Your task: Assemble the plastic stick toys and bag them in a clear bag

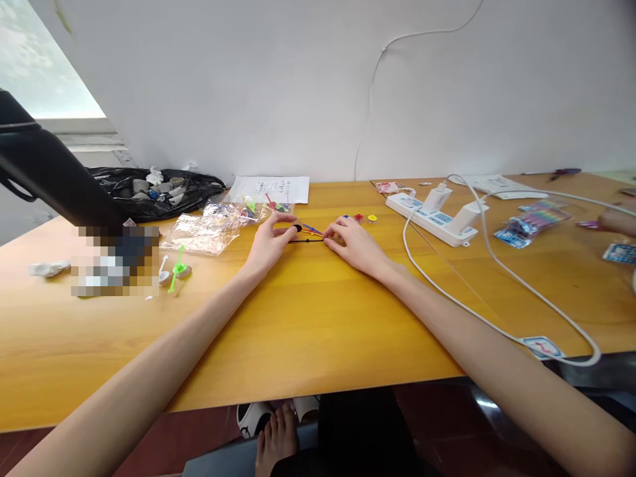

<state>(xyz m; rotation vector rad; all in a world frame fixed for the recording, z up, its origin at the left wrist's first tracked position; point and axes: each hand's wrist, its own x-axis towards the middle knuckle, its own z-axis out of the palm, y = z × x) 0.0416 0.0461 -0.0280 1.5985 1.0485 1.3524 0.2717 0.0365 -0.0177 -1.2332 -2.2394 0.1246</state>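
Hands met mid-table: left hand (268,242) and right hand (354,244) each pinched an end of a thin black stick (307,240), keeping it flat on the table (308,318).

White power strip (431,213), black bag (149,189)

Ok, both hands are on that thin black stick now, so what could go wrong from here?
1. The left hand and right hand pinch the thin black stick at its ends; pulling or bending might snap it.
2. The coloured sticks and small round pieces lie right beside the fingers and could be knocked away.
3. The white cable loops near the right forearm and may snag it.
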